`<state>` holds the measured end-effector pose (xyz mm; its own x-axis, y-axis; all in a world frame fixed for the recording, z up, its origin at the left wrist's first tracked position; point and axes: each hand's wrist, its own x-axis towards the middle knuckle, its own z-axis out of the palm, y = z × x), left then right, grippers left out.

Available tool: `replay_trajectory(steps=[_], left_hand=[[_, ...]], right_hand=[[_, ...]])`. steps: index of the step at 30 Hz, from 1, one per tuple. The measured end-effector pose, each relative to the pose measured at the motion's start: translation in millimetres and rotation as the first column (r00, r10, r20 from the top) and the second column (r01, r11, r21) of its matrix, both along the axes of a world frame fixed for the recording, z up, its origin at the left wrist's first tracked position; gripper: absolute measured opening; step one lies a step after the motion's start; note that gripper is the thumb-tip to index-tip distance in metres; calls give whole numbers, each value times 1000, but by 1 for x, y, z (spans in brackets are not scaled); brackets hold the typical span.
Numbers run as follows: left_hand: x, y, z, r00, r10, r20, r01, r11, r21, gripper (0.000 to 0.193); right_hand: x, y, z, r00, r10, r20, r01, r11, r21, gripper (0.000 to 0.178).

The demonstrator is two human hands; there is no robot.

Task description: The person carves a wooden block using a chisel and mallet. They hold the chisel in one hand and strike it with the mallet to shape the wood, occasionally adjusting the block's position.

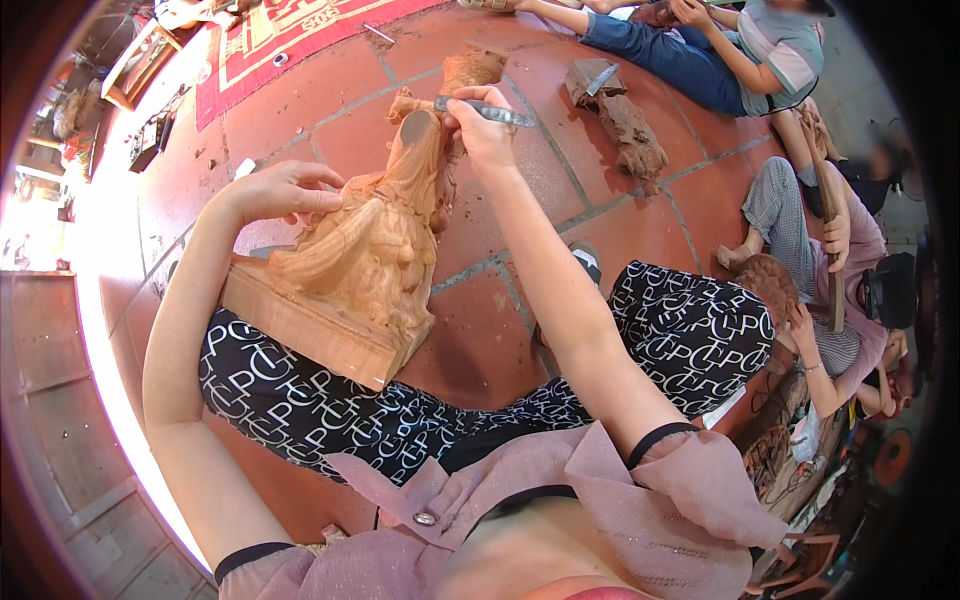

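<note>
A carved wooden statue (350, 250) with draped folds leans across my left thigh. Its square base is toward me and its narrower upper end points away, over the floor. My left hand (285, 192) is curled against the statue's left side, fingers bent onto the wood. Near the upper end, my right hand (482, 125) pinches a flat grey strip (505, 115); whether it is folded sandpaper or a scraper I cannot tell. The strip lies against or just beside the carving.
On the tiled floor (480, 325) lies a dark carved wood piece (625, 125) with a small grey item on top. A red patterned mat (290, 45) spreads at the far left. Co-workers sit at the right, one beside a round brown carving (768, 285).
</note>
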<state>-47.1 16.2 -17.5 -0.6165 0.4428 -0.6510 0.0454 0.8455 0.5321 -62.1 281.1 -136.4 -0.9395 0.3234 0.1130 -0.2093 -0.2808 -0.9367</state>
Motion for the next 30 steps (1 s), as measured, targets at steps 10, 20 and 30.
replay_trajectory(steps=[10,20,30], left_hand=[[2,-2,3,999,-35,-15,35,999,-11,58],[4,-3,2,1000,-26,-18,25,1000,-15,56],[4,-3,3,1000,-7,-17,7,1000,-12,57]], right_hand=[[-2,3,10,994,97,43,-101,988,116,11],[2,11,19,997,54,46,-64,962,266,7],[-7,19,25,978,158,138,-191,943,272,12]])
